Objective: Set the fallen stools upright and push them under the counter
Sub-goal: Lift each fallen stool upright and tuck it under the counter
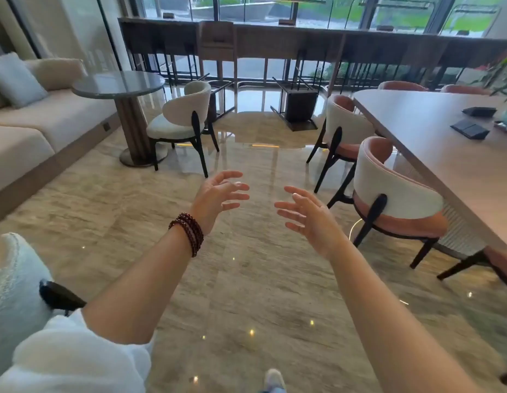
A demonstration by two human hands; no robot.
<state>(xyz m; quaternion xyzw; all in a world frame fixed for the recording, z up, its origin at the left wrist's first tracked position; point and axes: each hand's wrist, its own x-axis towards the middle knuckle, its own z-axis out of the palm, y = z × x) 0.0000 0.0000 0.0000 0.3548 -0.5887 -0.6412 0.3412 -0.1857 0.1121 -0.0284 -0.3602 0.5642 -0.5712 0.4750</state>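
Two dark metal-framed stools lie tipped over on the shiny floor at the far side of the room. One fallen stool [299,106] with a dark seat lies in the middle. The other fallen stool [221,93] is partly hidden behind a white chair. Behind them runs the long wooden counter [275,38] along the windows, with more stools standing under it. My left hand [218,194], with a bead bracelet on its wrist, and my right hand [306,217] are raised in front of me, fingers spread, holding nothing, far from the stools.
A white chair [181,117] and round table [119,86] stand left of the path, beside a beige sofa [33,123]. A large table [445,143] with pink-and-white chairs [394,194] fills the right. Another white chair back [14,279] is near my left elbow.
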